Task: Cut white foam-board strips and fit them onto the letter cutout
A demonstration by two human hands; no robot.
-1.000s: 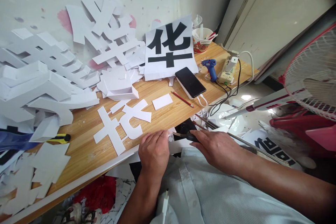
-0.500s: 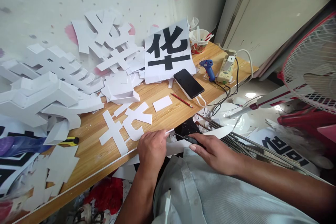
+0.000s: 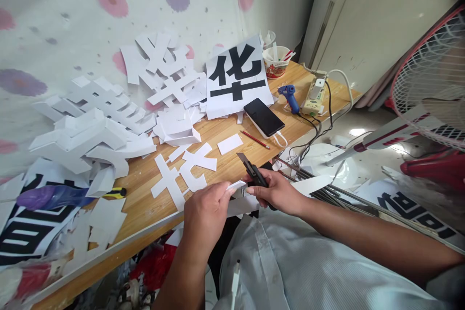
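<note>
My left hand (image 3: pixel 206 210) pinches a small white foam-board piece (image 3: pixel 237 185) at the table's front edge. In my right hand (image 3: pixel 278 191) is a black utility knife (image 3: pixel 256 174), its blade pointing up and away to the left. The right fingertips come close to the white piece; whether they touch it I cannot tell. Just beyond my left hand lie cut white character strokes (image 3: pixel 170 181) and a curved white stroke piece (image 3: pixel 196 167). A small white rectangle (image 3: pixel 230 144) rests near a red pencil (image 3: pixel 255 139).
Raised white letters (image 3: pixel 82 135) crowd the table's left and back. A printed character sheet (image 3: pixel 238 77) leans behind a phone (image 3: pixel 264 117). At the right are a blue glue gun (image 3: pixel 289 98), power strip (image 3: pixel 314 96), paper bowl (image 3: pixel 276 62), metal rods (image 3: pixel 327 196) and a fan (image 3: pixel 432 82).
The knife has turned from lying low against the white piece to pointing upward, its blade now apart from it. My view has shifted slightly left.
</note>
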